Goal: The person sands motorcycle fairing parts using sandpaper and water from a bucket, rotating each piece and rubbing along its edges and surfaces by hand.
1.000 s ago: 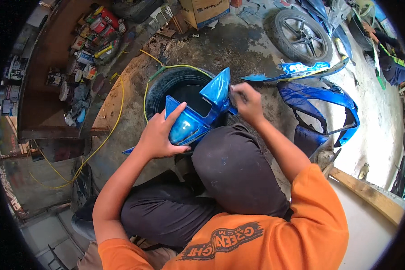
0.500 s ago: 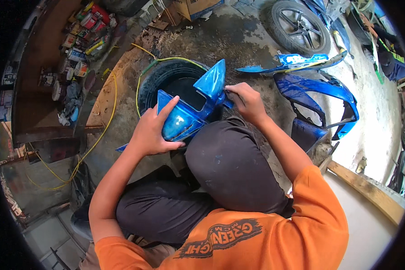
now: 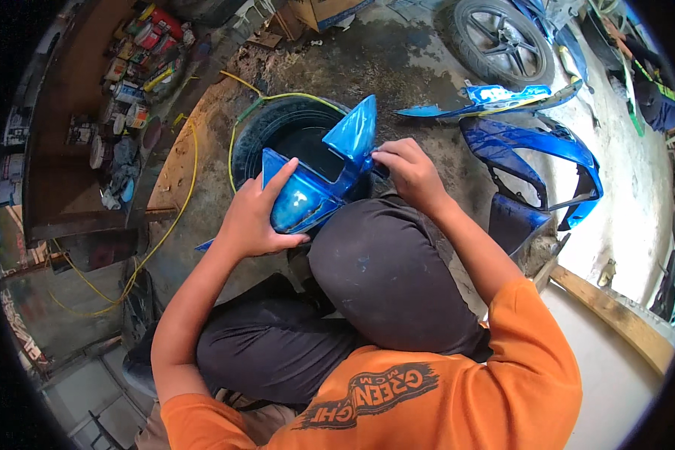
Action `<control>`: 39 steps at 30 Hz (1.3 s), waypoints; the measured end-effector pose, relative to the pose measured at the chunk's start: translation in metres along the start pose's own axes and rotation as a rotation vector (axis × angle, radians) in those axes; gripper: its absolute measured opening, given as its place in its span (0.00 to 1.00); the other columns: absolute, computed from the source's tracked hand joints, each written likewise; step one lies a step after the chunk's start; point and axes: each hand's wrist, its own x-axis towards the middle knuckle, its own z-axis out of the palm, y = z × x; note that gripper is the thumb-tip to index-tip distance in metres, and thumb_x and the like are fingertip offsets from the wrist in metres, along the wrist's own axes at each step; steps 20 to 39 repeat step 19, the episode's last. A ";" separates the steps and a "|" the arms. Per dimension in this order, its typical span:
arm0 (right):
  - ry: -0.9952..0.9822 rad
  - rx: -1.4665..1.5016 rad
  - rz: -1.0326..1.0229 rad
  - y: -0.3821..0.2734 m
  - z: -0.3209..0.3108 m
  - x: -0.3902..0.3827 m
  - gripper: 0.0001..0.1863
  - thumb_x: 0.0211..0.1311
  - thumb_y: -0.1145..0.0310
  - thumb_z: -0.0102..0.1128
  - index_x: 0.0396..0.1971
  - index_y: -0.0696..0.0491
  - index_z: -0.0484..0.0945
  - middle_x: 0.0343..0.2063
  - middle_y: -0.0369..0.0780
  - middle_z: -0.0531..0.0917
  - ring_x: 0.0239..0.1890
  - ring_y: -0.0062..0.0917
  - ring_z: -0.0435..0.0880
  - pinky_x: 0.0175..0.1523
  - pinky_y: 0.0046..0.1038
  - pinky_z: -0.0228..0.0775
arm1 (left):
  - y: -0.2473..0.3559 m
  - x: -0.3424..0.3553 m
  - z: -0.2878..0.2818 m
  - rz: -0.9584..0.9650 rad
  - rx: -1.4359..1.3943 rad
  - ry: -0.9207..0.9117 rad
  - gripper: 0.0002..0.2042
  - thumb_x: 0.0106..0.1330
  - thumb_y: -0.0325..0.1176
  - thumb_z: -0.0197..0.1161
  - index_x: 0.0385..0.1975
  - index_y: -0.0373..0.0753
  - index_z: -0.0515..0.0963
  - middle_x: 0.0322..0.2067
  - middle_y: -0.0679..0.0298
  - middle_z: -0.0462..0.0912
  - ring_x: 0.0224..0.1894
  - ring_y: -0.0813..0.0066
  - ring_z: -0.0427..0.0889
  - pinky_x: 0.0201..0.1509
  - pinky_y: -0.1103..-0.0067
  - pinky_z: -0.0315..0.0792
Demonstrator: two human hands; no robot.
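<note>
A glossy blue motorcycle fairing panel (image 3: pixel 301 204), with a pointed lobe and a notch in its edge, is tilted over a black bucket (image 3: pixel 244 142) and beside my raised knee. My left hand (image 3: pixel 259 214) grips its near left end, thumb below and fingers along the outer face. At the panel's right edge, just under the pointed lobe, the fingers of my right hand (image 3: pixel 411 174) are pinched together. Something small and dark shows under these fingertips, too hidden to name. Dark liquid seems to lie in the bucket.
A yellow hose (image 3: pixel 192 176) loops around the bucket and along the left. More blue fairing panels (image 3: pixel 570 161) lie on the floor at right, below a wheel with a tyre (image 3: pixel 499 45). Cans and bottles (image 3: pixel 139 90) crowd a wooden shelf (image 3: pixel 67 187) at left.
My right hand has shifted slightly down and left along the panel's edge, its fingers more curled. The left hand keeps its grip, and the panel has hardly moved.
</note>
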 end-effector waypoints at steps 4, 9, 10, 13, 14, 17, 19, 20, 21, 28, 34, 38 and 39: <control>0.037 0.010 0.010 -0.008 0.005 0.003 0.18 0.58 0.86 0.64 0.48 0.58 0.86 0.48 0.45 0.89 0.49 0.43 0.87 0.55 0.40 0.82 | -0.002 -0.001 0.003 0.040 0.010 0.050 0.66 0.39 0.50 0.90 0.85 0.53 0.58 0.61 0.44 0.80 0.51 0.40 0.83 0.60 0.55 0.77; 0.018 -0.004 0.083 0.004 0.002 0.008 0.17 0.59 0.88 0.63 0.47 0.58 0.85 0.46 0.46 0.88 0.49 0.44 0.85 0.56 0.39 0.80 | -0.002 0.000 0.002 0.025 -0.008 0.031 0.66 0.39 0.50 0.90 0.85 0.54 0.59 0.61 0.45 0.81 0.51 0.40 0.83 0.61 0.55 0.77; 0.002 0.018 0.051 -0.003 0.002 0.009 0.16 0.59 0.88 0.62 0.46 0.58 0.85 0.46 0.46 0.88 0.49 0.44 0.85 0.57 0.40 0.79 | -0.003 -0.001 0.002 0.024 -0.006 0.032 0.66 0.39 0.50 0.90 0.85 0.54 0.59 0.61 0.45 0.81 0.51 0.40 0.83 0.61 0.55 0.77; -0.005 0.057 0.020 -0.008 0.001 0.012 0.16 0.59 0.88 0.61 0.46 0.58 0.85 0.46 0.46 0.88 0.49 0.44 0.84 0.56 0.41 0.79 | -0.003 -0.001 0.003 0.030 0.003 0.043 0.66 0.38 0.50 0.90 0.85 0.54 0.59 0.62 0.45 0.81 0.52 0.39 0.83 0.62 0.55 0.77; 0.003 0.020 0.056 -0.001 0.001 0.012 0.16 0.59 0.87 0.62 0.45 0.58 0.85 0.46 0.46 0.87 0.49 0.44 0.84 0.56 0.41 0.79 | -0.005 -0.001 0.002 0.022 -0.007 0.025 0.66 0.38 0.50 0.90 0.85 0.54 0.59 0.63 0.45 0.80 0.53 0.39 0.83 0.63 0.55 0.77; -0.013 -0.003 0.080 0.004 0.003 0.011 0.16 0.59 0.87 0.63 0.46 0.58 0.85 0.46 0.46 0.87 0.49 0.44 0.84 0.56 0.41 0.79 | -0.002 -0.001 0.003 0.010 -0.013 0.007 0.66 0.38 0.50 0.90 0.85 0.54 0.58 0.66 0.45 0.79 0.56 0.38 0.83 0.64 0.55 0.76; -0.051 0.044 0.037 -0.010 0.002 0.008 0.15 0.61 0.86 0.63 0.46 0.57 0.85 0.47 0.47 0.87 0.52 0.46 0.84 0.59 0.41 0.78 | -0.003 -0.001 0.004 0.025 -0.014 0.017 0.65 0.41 0.51 0.89 0.85 0.52 0.58 0.67 0.45 0.78 0.57 0.39 0.82 0.65 0.55 0.76; -0.051 0.044 0.037 -0.010 0.002 0.008 0.15 0.61 0.86 0.63 0.46 0.57 0.85 0.47 0.47 0.87 0.52 0.46 0.84 0.59 0.41 0.78 | -0.003 -0.001 0.004 0.025 -0.014 0.017 0.65 0.41 0.51 0.89 0.85 0.52 0.58 0.67 0.45 0.78 0.57 0.39 0.82 0.65 0.55 0.76; -0.051 0.044 0.037 -0.010 0.002 0.008 0.15 0.61 0.86 0.63 0.46 0.57 0.85 0.47 0.47 0.87 0.52 0.46 0.84 0.59 0.41 0.78 | -0.003 -0.001 0.004 0.025 -0.014 0.017 0.65 0.41 0.51 0.89 0.85 0.52 0.58 0.67 0.45 0.78 0.57 0.39 0.82 0.65 0.55 0.76; -0.051 0.044 0.037 -0.010 0.002 0.008 0.15 0.61 0.86 0.63 0.46 0.57 0.85 0.47 0.47 0.87 0.52 0.46 0.84 0.59 0.41 0.78 | -0.003 -0.001 0.004 0.025 -0.014 0.017 0.65 0.41 0.51 0.89 0.85 0.52 0.58 0.67 0.45 0.78 0.57 0.39 0.82 0.65 0.55 0.76; -0.051 0.044 0.037 -0.010 0.002 0.008 0.15 0.61 0.86 0.63 0.46 0.57 0.85 0.47 0.47 0.87 0.52 0.46 0.84 0.59 0.41 0.78 | -0.003 -0.001 0.004 0.025 -0.014 0.017 0.65 0.41 0.51 0.89 0.85 0.52 0.58 0.67 0.45 0.78 0.57 0.39 0.82 0.65 0.55 0.76; -0.051 0.044 0.037 -0.010 0.002 0.008 0.15 0.61 0.86 0.63 0.46 0.57 0.85 0.47 0.47 0.87 0.52 0.46 0.84 0.59 0.41 0.78 | -0.003 -0.001 0.004 0.025 -0.014 0.017 0.65 0.41 0.51 0.89 0.85 0.52 0.58 0.67 0.45 0.78 0.57 0.39 0.82 0.65 0.55 0.76; -0.051 0.044 0.037 -0.010 0.002 0.008 0.15 0.61 0.86 0.63 0.46 0.57 0.85 0.47 0.47 0.87 0.52 0.46 0.84 0.59 0.41 0.78 | -0.003 -0.001 0.004 0.025 -0.014 0.017 0.65 0.41 0.51 0.89 0.85 0.52 0.58 0.67 0.45 0.78 0.57 0.39 0.82 0.65 0.55 0.76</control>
